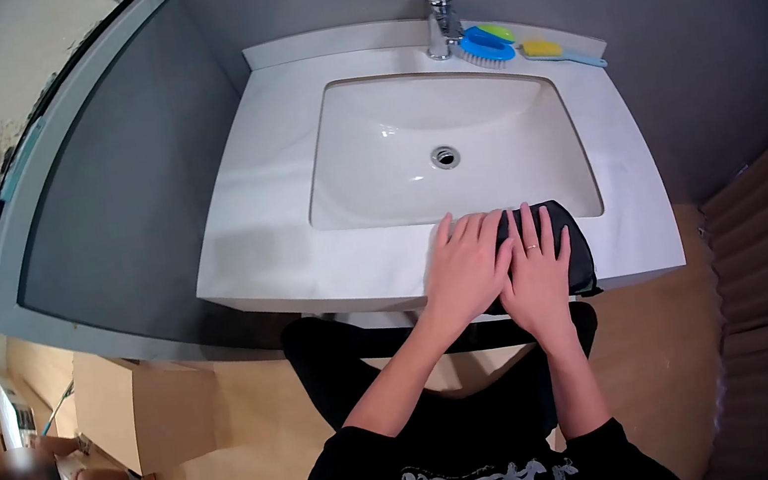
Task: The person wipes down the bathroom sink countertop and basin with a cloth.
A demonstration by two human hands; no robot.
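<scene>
A dark, flat item like a pouch or folded cloth [580,254] lies at the front edge of the white countertop, beside the sink's near rim. My right hand [536,266] rests flat on it, fingers stretched out and a ring on one of them. Close against it, my left hand [468,262] lies with its fingers extended over the counter edge, the thumb side touching the dark item and near my right thumb. Part of the item is hidden under both hands, so its exact kind does not show.
A white sink [371,157] with a metal drain [444,158] is set into the countertop [247,201]. Behind it stand a chrome faucet [440,22], a blue brush [486,45] and a yellow-headed brush [565,52]. A grey panel [122,171] borders the left; people sit at lower left near a cardboard box [171,419].
</scene>
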